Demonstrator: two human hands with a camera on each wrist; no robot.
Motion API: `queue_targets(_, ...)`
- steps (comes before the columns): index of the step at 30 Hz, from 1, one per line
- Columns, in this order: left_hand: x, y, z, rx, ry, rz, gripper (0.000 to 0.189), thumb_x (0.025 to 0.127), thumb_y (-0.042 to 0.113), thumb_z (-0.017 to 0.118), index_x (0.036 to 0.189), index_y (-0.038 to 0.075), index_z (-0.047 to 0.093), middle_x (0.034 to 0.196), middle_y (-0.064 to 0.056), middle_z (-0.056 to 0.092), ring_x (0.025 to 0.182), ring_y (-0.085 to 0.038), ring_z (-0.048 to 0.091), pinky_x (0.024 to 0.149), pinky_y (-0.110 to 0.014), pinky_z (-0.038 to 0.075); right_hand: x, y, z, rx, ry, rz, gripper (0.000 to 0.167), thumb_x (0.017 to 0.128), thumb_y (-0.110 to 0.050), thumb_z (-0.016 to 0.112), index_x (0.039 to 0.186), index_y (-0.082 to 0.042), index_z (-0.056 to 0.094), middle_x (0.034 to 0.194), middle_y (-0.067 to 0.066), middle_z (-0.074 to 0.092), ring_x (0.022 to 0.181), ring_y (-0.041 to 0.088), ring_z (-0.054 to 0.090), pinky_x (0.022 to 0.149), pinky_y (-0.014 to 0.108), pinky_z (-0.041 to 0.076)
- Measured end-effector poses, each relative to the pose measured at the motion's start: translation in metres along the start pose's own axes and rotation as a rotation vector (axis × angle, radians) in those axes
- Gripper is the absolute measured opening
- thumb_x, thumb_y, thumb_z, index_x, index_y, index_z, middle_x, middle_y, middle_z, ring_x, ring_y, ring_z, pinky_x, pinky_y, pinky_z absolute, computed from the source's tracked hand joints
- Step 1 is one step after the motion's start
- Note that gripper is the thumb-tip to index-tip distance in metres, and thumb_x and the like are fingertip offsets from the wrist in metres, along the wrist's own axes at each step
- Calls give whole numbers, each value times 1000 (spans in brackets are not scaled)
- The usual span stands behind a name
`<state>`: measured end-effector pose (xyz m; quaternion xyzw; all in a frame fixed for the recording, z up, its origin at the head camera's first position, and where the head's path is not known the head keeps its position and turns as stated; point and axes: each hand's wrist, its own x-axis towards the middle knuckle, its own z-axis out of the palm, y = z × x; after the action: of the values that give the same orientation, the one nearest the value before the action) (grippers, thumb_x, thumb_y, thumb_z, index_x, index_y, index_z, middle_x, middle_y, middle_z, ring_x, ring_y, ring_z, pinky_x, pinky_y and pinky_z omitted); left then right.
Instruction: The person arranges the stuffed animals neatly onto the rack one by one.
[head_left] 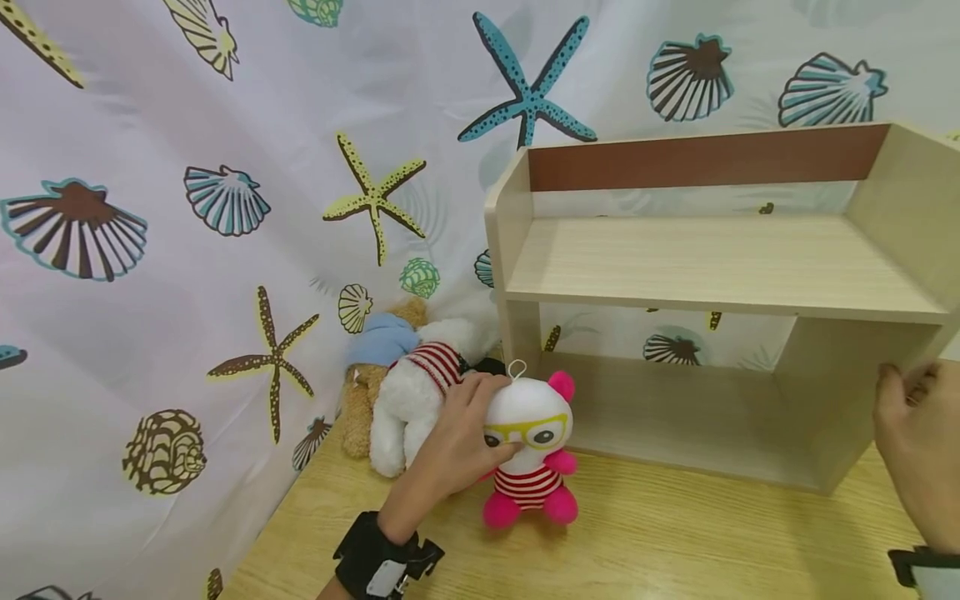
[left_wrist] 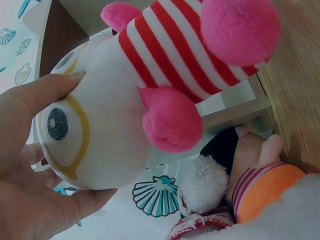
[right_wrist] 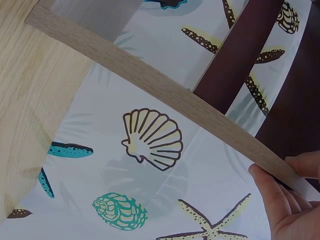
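One plush panda [head_left: 536, 458], head [head_left: 531, 402] in left grip [head_left: 461, 435]

Plush panda [head_left: 534, 457], matt wood-grain shelf [head_left: 720, 258]

hands [head_left: 456, 437] [head_left: 917, 450]: 2 | toys [head_left: 531, 404]: 4+ | shelf unit [head_left: 720, 258]: 1 | wristbands [head_left: 367, 557]: 2 | table [head_left: 660, 542]: 1

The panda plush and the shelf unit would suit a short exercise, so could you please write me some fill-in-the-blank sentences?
The hand gripping the panda plush is the person's ____ one.
In the head view, the right hand grips the shelf unit on its ____ side.
The glasses on the panda plush are ____.
Its striped shirt is white and ____.

Missing words: left; right; yellow; red.
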<state>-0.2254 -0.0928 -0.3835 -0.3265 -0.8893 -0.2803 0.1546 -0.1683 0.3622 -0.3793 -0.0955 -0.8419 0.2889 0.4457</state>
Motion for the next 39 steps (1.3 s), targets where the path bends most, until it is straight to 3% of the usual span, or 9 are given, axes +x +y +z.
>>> queue_targets(15,15,10,11,14,44,120,71,75,16,90,133,7,50,127,-12,50,110,-32,47,88,-44,45,-1,1,3,26,28,-29,27,94,6,48,98,32,52,87,51,56,77,70,55,40,1,24)
queue_targets(18,18,12,14,23,54,129,71,75,16,90,133,7,50,126,-13,50,108,-33,47,87,-44,45,0,1,2,26,29,-15,26,94,5,49,96,31,52,84,50,56,46,20,64,37,4,25)
queue_targets(20,20,14,17,31,58,131,71,74,15,90,134,7,50,126,-14,50,109,-34,47,87,-45,45,0,2,2,33,29,-3,26,94,4,49,97,30,52,84,50,56,53,-18,46,37,4,25)
queue_targets(22,22,15,20,41,61,136,72,75,15,90,134,6,50,127,-16,50,109,-36,48,86,-45,47,0,2,1,34,31,4,26,94,4,49,98,30,52,86,49,56,55,-18,46,38,3,25)
queue_targets(24,24,16,22,46,64,142,72,75,15,90,134,5,50,128,-17,50,107,-37,48,85,-45,47,0,2,1,35,31,-2,26,93,5,49,99,30,52,86,49,57,50,13,61,40,2,26)
queue_targets(27,27,16,25,47,65,144,71,75,15,89,134,6,51,129,-16,50,104,-34,49,81,-42,49,-1,2,1,43,18,-5,26,93,6,49,98,31,51,86,50,56,49,13,60,38,3,27)
queue_targets(31,30,18,26,34,64,145,69,77,14,88,134,6,52,130,-16,51,104,-33,49,81,-41,50,-1,2,-1,57,-1,17,29,94,4,48,99,32,51,88,51,55,70,-31,27,35,6,27)
queue_targets(35,33,19,27,32,72,144,68,77,13,88,134,6,52,129,-15,51,104,-32,49,82,-41,49,-2,0,0,47,13,15,30,94,3,48,103,32,52,92,50,56,55,-17,49,41,2,26)
queue_targets(39,36,19,31,36,78,157,68,77,13,88,134,5,52,128,-15,52,102,-31,50,82,-39,48,-3,-2,1,51,17,37,32,96,2,47,110,30,50,100,49,56,78,57,63,55,-5,24)
